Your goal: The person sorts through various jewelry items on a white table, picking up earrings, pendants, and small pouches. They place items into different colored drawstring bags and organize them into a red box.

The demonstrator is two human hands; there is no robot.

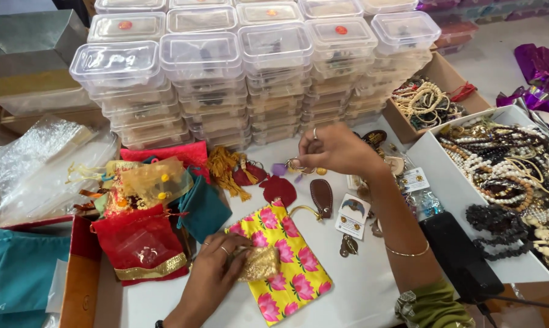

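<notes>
Our left hand (216, 267) pinches a small gold pouch (259, 262) on the yellow floral bag (286, 261) at six o'clock; our right hand (335, 149) grips a key ring (294, 165). Dangling charms could, we judge, snag the tassel (226, 170) at nine o'clock.

Small ring-shaped trinket (294, 164) pinched in the right hand (338, 149) is too tiny to identify; left hand (216, 273) half-covers the gold glittery pouch (261, 262).
</notes>
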